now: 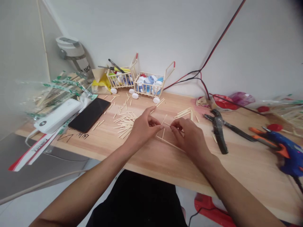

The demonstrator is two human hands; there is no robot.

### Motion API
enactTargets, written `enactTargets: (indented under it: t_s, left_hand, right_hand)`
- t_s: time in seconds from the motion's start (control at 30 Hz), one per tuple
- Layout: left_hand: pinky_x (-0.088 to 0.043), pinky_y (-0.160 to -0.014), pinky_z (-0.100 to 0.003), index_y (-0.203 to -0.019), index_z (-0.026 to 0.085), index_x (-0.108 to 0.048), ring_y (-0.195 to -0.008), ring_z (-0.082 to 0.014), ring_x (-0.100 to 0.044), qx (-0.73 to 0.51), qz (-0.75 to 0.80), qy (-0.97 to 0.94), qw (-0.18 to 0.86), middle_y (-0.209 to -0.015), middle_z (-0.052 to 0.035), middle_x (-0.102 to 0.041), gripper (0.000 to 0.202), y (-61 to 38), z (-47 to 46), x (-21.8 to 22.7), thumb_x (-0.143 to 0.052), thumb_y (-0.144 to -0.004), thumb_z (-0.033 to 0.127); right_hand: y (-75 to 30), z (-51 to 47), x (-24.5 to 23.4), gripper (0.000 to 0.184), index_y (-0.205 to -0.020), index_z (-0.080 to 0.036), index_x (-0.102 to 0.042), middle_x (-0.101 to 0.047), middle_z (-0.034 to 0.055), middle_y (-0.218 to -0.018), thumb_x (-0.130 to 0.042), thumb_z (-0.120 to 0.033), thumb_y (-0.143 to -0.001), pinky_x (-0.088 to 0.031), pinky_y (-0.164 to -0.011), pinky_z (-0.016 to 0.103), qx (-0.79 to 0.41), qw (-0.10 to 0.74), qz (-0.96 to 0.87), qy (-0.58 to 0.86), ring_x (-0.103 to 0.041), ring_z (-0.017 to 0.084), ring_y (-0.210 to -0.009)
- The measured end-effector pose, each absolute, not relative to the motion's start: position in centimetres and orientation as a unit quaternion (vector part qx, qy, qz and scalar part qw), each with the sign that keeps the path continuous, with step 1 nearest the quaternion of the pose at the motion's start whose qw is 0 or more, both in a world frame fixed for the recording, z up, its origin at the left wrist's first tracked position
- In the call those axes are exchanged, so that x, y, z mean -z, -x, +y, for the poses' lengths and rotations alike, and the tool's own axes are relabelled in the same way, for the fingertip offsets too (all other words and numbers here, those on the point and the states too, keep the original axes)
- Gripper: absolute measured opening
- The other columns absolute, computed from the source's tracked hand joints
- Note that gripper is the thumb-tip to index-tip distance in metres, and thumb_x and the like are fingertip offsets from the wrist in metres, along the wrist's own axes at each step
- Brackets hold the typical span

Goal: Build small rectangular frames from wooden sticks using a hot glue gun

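Note:
My left hand and my right hand hover over the wooden tabletop, their fingertips close together. Each hand pinches at a small assembly of thin wooden sticks, which is partly hidden by my fingers. Its longest stick runs diagonally below my right hand. To the left of my left hand lies a loose pile of matching sticks. A smaller bundle of sticks lies beyond my right hand.
Two stick-built toy carts holding bottle caps stand at the back. Black pliers and a blue glue gun lie to the right. A black phone, a white power bank and bagged sticks lie to the left.

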State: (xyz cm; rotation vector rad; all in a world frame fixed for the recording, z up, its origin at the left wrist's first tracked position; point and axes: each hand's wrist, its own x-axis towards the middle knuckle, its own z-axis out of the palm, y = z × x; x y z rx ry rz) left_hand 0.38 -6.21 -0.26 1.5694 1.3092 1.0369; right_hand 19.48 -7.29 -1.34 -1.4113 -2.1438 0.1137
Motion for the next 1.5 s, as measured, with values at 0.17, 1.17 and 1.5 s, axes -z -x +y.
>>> enactTargets:
  t_s: [0.17,1.17,1.5]
  left_hand:
    - [-0.048,-0.071,-0.026,-0.12,0.017,-0.053,-0.07,-0.0135,-0.064,-0.409,0.514,-0.616,0.435,-0.077,-0.0008,-0.071,0.051,-0.5,-6.2,0.2,-0.065,-0.07,0.015]
    - [-0.048,-0.072,-0.026,-0.119,0.017,-0.053,-0.072,-0.0135,-0.063,-0.392,0.509,-0.64,0.422,-0.082,-0.002,-0.07,0.048,-0.4,-5.9,0.3,-0.065,-0.073,0.018]
    - [-0.042,-0.062,-0.022,-0.114,0.021,-0.057,-0.062,-0.0085,-0.053,-0.385,0.504,-0.7,0.328,-0.085,0.0017,-0.067,0.038,0.6,-7.4,0.0,-0.054,-0.077,0.011]
  right_hand:
    - [-19.3,-7.4,1.3,0.007,-0.085,-0.019,-0.056,-0.061,0.0027,-0.076,-0.054,-0.024,-0.089,-0.039,-0.064,0.029,-0.041,0.299,-0.806,0.51,-0.054,0.018,-0.074]
    - [-19.3,-7.2,1.4,0.006,-0.084,-0.02,-0.058,-0.061,0.0027,-0.076,-0.054,-0.023,-0.088,-0.038,-0.064,0.029,-0.069,0.278,-0.799,0.528,-0.055,0.018,-0.076]
    - [-19.7,-6.6,2.3,0.008,-0.081,-0.02,-0.059,-0.061,0.0035,-0.079,-0.054,-0.024,-0.086,-0.038,-0.066,0.03,-0.115,0.238,-0.802,0.535,-0.053,0.018,-0.076]
